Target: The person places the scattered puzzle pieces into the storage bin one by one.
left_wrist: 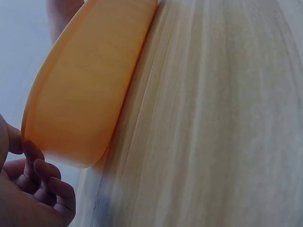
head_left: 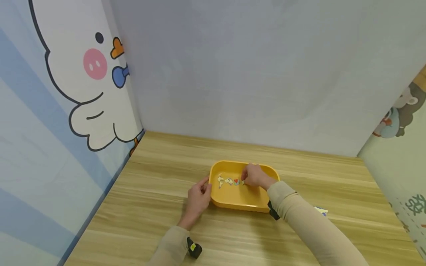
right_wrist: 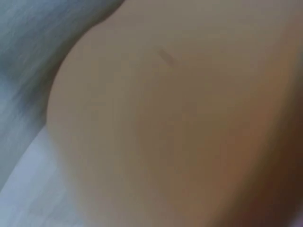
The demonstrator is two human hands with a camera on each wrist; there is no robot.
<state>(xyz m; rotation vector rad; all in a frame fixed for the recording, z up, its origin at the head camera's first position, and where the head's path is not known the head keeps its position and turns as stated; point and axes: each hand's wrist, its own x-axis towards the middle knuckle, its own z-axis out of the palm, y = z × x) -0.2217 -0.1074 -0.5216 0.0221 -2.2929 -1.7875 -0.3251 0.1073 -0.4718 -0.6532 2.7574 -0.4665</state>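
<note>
A yellow-orange tray (head_left: 233, 204) with rounded corners stands on the wooden table. My left hand (head_left: 198, 197) grips its left rim, thumb and index finger at the edge; in the left wrist view this hand (left_wrist: 35, 187) shows its other fingers curled below the rim. Inside the tray, my right hand (head_left: 254, 175) points down with bent fingers and pinches a small flat piece (head_left: 243, 182), mostly hidden by the fingertips. Left of it lie a pale cutout (head_left: 220, 181), a second pale cutout (head_left: 229, 181) and a red-and-blue cutout (head_left: 236, 181), in a row. The right wrist view is blurred and shows mostly the tray's wall (right_wrist: 156, 118).
A blue-and-white cutout (head_left: 321, 211) lies on the wooden table (head_left: 149, 184) to the right, partly behind my right forearm. A pale grey wall (head_left: 249, 74) rises behind the table, with cartoon-printed panels (head_left: 76, 122) at both sides.
</note>
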